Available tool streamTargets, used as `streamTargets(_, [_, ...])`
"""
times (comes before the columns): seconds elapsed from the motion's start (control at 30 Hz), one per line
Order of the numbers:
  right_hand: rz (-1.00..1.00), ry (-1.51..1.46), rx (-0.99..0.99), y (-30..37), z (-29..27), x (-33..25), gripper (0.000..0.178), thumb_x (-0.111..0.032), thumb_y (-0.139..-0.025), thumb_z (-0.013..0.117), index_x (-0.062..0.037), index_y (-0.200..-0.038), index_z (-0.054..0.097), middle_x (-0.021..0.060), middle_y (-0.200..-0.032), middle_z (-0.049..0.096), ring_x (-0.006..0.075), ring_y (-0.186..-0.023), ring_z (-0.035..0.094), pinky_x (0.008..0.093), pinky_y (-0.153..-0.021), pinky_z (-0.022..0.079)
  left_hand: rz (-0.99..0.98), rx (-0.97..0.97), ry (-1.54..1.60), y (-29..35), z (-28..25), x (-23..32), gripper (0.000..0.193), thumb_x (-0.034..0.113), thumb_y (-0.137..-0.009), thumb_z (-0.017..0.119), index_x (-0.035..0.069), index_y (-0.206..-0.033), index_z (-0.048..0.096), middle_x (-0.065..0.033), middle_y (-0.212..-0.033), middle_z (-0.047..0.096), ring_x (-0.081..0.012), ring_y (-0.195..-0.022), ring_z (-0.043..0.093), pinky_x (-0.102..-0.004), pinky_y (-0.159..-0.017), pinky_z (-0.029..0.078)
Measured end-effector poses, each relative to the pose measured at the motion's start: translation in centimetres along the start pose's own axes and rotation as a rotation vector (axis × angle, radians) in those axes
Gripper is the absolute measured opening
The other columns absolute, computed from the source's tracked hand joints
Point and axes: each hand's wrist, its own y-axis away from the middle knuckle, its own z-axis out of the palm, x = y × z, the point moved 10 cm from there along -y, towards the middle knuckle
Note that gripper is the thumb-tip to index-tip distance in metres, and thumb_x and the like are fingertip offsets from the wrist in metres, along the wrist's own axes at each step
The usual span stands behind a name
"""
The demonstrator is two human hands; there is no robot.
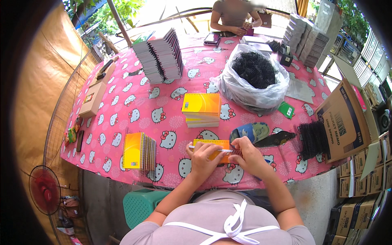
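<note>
In front of me a small yellow-orange memo pad (220,143), with a row of holes along its top edge, lies on the table. My left hand (205,158) is closed on it, and a narrow white strip (222,150) shows by the fingers. At the pad's right end my right hand (250,157) is pinched; what lies between its fingertips is too small to make out. Just beyond the pad stands a stack of yellow memo pads (201,105). To the left sits a pile of similar pads with wire coils along their edges (139,151).
A plastic bag (232,96) full of black coils stands behind on the right. More black coils (312,141) spill from a cardboard box (347,118). Tall notebook stacks (159,57) rise at the back left. Another person (234,18) sits across the pink table (141,92).
</note>
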Motion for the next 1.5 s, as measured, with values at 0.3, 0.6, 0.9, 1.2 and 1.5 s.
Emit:
streamTargets(0.3, [-0.091, 0.294, 0.013, -0.6, 0.5, -2.6, 0.016, -0.015, -0.08, 0.064, -0.0065, -0.091, 0.058, 0.0113, -0.087, 0.057, 0.0333, -0.079, 0.059, 0.0429, -0.064, 0.049, 0.046, 0.009, -0.034, 0.5, -0.4, -0.1, 0.018, 0.018, -0.072, 0.076, 0.018, -0.089, 0.071, 0.0016, -0.087, 0.068, -0.0156, -0.09, 0.059, -0.0418, -0.095, 0.024])
streamTargets(0.6, [-0.048, 0.286, 0.023, -0.5, 0.7, -3.4, 0.011, -0.006, -0.079, 0.062, -0.0045, -0.087, 0.056, 0.0124, -0.085, 0.055, 0.0342, -0.077, 0.059, 0.0428, -0.063, 0.046, 0.066, 0.05, 0.003, 1.3, 0.2, -0.5, 0.014, 0.029, -0.079, 0.069, 0.022, -0.091, 0.069, 0.0064, -0.092, 0.067, -0.0132, -0.094, 0.058, -0.0501, -0.097, 0.022])
streamTargets(0.9, [-0.065, 0.283, -0.052, -0.8, 1.9, -4.1, 0.016, -0.007, -0.077, 0.066, -0.003, -0.089, 0.056, 0.0128, -0.083, 0.054, 0.0338, -0.073, 0.058, 0.0405, -0.062, 0.046, 0.05, 0.086, -0.008, 1.8, -0.5, -1.0, 0.015, 0.031, -0.079, 0.07, 0.021, -0.091, 0.07, 0.0055, -0.091, 0.068, -0.0114, -0.095, 0.059, -0.0495, -0.097, 0.023])
streamTargets(1.2, [-0.189, 0.277, 0.083, -0.6, 1.6, -4.1, 0.01, -0.001, -0.073, 0.063, 0.0005, -0.077, 0.054, 0.0159, -0.075, 0.052, 0.0355, -0.069, 0.054, 0.0435, -0.061, 0.044, 0.072, 0.043, -0.017, 1.1, -0.6, -0.8, 0.016, 0.028, -0.076, 0.071, 0.017, -0.089, 0.07, 0.0036, -0.087, 0.068, -0.0135, -0.088, 0.061, -0.043, -0.092, 0.028])
streamTargets(1.5, [-0.181, 0.43, 0.072, -1.4, 0.2, -2.8, 0.013, -0.009, -0.073, 0.066, -0.0021, -0.081, 0.058, 0.0137, -0.08, 0.056, 0.0322, -0.076, 0.057, 0.0426, -0.067, 0.046, 0.114, 0.044, -0.013, 0.5, -1.2, -0.3, 0.015, 0.021, -0.072, 0.075, 0.016, -0.086, 0.073, 0.001, -0.084, 0.069, -0.0153, -0.084, 0.06, -0.039, -0.091, 0.029])
